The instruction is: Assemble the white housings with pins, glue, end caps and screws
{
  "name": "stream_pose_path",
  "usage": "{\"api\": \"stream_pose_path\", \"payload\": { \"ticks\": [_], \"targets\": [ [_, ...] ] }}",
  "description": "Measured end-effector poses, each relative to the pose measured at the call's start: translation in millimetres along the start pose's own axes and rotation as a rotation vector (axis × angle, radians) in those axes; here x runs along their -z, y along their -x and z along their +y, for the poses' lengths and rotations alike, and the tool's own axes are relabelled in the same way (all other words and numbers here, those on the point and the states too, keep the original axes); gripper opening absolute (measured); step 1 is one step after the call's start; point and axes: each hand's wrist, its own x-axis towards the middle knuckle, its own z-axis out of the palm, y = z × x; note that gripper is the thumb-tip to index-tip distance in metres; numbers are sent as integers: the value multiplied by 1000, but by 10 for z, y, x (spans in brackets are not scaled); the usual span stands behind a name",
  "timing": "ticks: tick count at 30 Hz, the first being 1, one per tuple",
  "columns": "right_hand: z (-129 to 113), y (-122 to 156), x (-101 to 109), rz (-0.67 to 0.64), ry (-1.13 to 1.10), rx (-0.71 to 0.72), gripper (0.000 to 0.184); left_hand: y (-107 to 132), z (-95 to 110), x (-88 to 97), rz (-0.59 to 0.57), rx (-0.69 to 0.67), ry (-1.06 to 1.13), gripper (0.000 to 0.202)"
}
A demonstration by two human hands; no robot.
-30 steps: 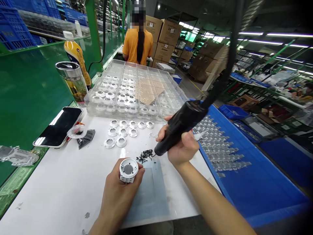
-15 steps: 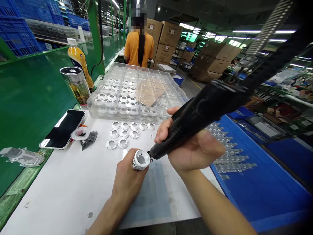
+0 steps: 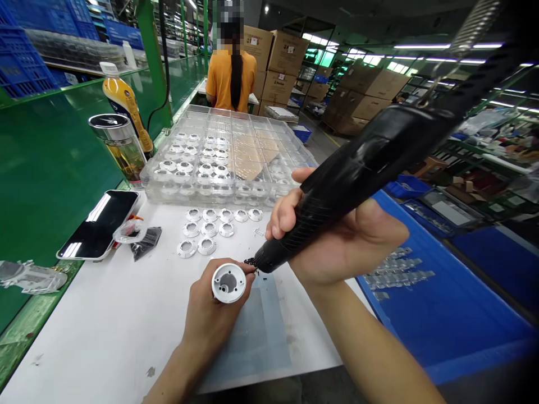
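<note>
My left hand (image 3: 213, 314) grips a white cylindrical housing (image 3: 228, 283), its open end with a central hole facing up toward me. My right hand (image 3: 341, 238) wraps around a black electric screwdriver (image 3: 357, 179), whose tip sits just beside the housing's rim. Under that tip lies a pile of small black screws (image 3: 250, 261), mostly hidden by the tool and the housing. I cannot tell whether the tip touches the rim. Several white ring parts (image 3: 197, 230) lie on the white worktable (image 3: 126, 336), ahead of my hands.
A transparent plastic tray (image 3: 223, 157) of white rings stands ahead. To the left are a phone (image 3: 97, 224), a black bag (image 3: 146, 243), a glass tumbler (image 3: 114, 147) and a bottle (image 3: 124, 106). A blue tray (image 3: 400, 275) holds metal parts at right. A co-worker in orange (image 3: 231, 78) stands beyond.
My left hand has turned the housing so its open end faces me. The screwdriver tip has come up to the housing's rim, and the tool appears larger and closer.
</note>
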Motion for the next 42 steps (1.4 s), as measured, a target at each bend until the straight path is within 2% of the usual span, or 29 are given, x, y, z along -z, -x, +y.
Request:
{"api": "stream_pose_path", "payload": {
  "ticks": [6,9,14,22,29,33,35,39,42],
  "targets": [
    [-116,39,-6,-77,-18,-60,48,68,52,13,69,-31,26,12],
    [-124,72,-3,-113,-24,-81,51,87,58,40,60,-4,2,12],
    [-88,108,-8,-124,-5,-29,46,116,57,85,38,42,29,22],
    [-76,129,-40,-116,9,-54,49,104,54,142,-15,27,-29,8],
    [-100,148,-55,-123,-23,-86,48,131,91,112,27,33,4,10],
    [-110,151,-55,-137,-28,-102,47,132,76,150,5,77,-21,9],
    [-81,138,-56,-134,-30,-102,46,123,45,192,-28,117,-7,15],
    [37,-6,-93,-86,27,28,39,112,-47,280,-128,267,56,41],
    [74,-227,-162,-84,77,130,28,126,-106,310,-196,283,84,37]
  ]
}}
